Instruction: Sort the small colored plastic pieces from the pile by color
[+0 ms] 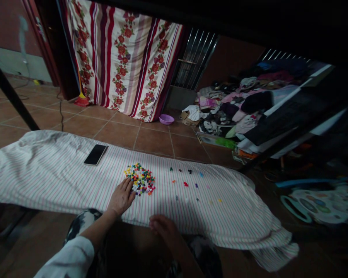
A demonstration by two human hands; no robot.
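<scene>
Beads (140,179) heaped on cloth (46,170), left hand (121,197) touching

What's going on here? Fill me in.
A person sits on the floor at a striped cloth. The left hand rests flat on it, fingertips touching a pile of small coloured beads. More beads lie scattered to the right. A dark phone lies farther left. The right hand is not clearly visible.

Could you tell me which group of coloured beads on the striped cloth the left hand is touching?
The left hand touches the dense heaped pile of beads, at its left edge. The scattered beads lie singly to the right, away from the hand.
</scene>
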